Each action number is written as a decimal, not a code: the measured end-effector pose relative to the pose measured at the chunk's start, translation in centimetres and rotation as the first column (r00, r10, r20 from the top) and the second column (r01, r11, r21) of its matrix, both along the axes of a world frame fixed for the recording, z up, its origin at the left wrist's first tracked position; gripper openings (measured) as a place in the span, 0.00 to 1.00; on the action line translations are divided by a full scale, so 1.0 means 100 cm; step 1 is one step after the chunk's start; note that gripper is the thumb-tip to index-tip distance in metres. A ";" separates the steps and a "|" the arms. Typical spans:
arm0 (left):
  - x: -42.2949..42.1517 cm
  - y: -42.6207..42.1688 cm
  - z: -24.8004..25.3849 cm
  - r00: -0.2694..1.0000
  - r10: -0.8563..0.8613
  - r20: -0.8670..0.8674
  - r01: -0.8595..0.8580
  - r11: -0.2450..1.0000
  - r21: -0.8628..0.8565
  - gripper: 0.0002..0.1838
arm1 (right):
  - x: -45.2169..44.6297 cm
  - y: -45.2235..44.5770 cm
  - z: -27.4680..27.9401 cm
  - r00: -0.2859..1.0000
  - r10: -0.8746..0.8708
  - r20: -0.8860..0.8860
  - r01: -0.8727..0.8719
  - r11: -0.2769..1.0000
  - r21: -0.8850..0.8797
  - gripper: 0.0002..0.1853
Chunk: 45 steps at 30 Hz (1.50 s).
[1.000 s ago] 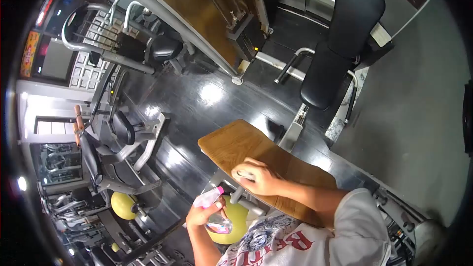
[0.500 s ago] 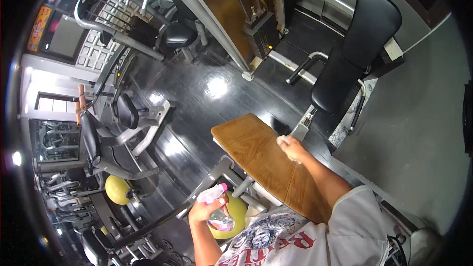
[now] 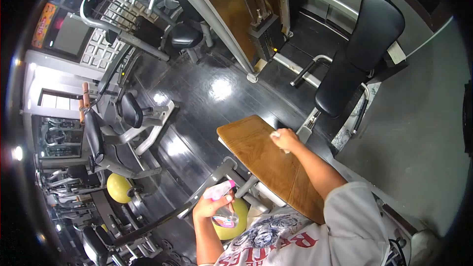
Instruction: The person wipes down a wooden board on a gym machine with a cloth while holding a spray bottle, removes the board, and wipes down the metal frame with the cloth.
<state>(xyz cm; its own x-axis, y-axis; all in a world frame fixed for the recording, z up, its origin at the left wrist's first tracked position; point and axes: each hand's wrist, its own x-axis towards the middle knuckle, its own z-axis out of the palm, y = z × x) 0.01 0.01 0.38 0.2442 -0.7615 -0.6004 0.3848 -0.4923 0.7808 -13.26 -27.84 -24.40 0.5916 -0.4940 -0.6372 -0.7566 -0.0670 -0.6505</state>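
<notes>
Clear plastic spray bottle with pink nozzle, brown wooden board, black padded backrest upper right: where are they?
Clear plastic spray bottle with pink nozzle (image 3: 225,220): head view, its lower body.
Brown wooden board (image 3: 268,163): head view, its flat top.
Black padded backrest (image 3: 377,28): head view, its cushion's middle.

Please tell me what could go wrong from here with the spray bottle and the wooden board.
Two risks stand out. The left grip holds the spray bottle off to the side of the wooden board, so a slip could drop it towards the yellow ball or floor. The right grip is near the board's edge, so its white wad might slide off.
</notes>
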 end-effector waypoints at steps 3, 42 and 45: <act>-0.003 0.000 0.004 1.000 -0.014 -0.006 0.014 1.000 -0.002 0.17 | -0.010 -0.016 -0.043 0.994 -0.052 -0.094 0.045 0.997 -0.070 0.19; 0.017 0.000 0.007 0.998 -0.017 -0.063 0.016 1.000 -0.022 0.12 | 0.106 0.045 0.105 0.618 0.007 0.786 0.134 0.985 -0.114 0.13; 0.014 0.005 0.004 0.998 -0.034 -0.048 0.033 0.999 -0.025 0.12 | 0.147 0.039 0.085 0.555 -0.120 0.823 0.234 0.972 -0.016 0.11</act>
